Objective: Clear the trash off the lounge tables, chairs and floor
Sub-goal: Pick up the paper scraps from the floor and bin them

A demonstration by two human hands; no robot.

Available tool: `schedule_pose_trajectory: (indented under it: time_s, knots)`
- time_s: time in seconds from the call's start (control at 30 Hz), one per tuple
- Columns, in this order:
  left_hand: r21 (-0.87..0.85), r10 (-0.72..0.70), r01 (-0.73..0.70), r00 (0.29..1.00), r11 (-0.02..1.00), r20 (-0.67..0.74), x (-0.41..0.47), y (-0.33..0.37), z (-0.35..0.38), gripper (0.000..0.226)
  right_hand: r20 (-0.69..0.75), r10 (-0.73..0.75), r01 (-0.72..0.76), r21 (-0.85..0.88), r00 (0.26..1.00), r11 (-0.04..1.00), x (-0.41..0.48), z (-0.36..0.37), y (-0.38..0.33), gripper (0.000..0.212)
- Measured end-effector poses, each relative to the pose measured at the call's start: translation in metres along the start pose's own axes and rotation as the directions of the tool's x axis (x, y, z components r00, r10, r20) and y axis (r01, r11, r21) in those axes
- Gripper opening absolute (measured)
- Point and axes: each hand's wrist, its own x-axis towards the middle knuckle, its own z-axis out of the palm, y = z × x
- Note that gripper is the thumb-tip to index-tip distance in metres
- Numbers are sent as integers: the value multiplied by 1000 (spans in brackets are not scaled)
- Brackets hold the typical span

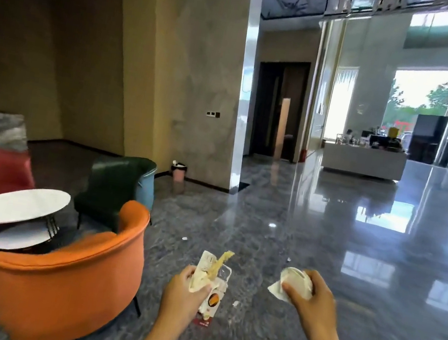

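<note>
Left hand (182, 287) is closed around a bundle of wrappers (213, 301): a flat pack w/ red & orange print, a white slip, and a limp yellow strip, maybe a peel, which sticks up above the fingers. Right hand (313, 300) grips a crumpled white paper (294, 281), w/ one corner hanging out at its left side. Both hands are full & held in the air above the floor (322, 245).

Step in hand, I think: carrying picked-up trash to throw it away. A pink bin (178, 173) w/ dark liner stands at the wall corner, well apart, beyond the green chair (107, 189); it is prob. the goal. The next move calls for walking there w/o loosening the grip, since the yellow strip is loose & could slip, then letting go of both loads over the bin.

The task does not look finished: small white scraps (184, 238) lie on the floor, one just beside the wrappers, others ahead & at the right. They look tiny & flat, so prob. need a fingertip pinch w/ a free hand. Two round white tables (18, 205) stand beside the orange chair (65, 277); the chair seats are hidden from here.
</note>
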Motion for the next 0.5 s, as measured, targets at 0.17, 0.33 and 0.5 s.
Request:
schedule_pose_trajectory:
  time_s: [0.17, 0.33, 0.5]
  knots:
    - [75, 36, -35, 999, 997, -3, 169, -30, 29, 19, 19, -23, 23, 4, 1000, 1000, 136, 95, 37, 26]
    - [68, 36, -36, 999, 997, -8, 335, -60, 49, 22, 85, -57, 58, -2, 995, 998, 273, 195, 54, 22]
    - [96, 47, -46, 999, 994, -3, 515, -56, 71, 23, 156, -108, 109, -2, 982, 994, 432, 289, 58, 30]
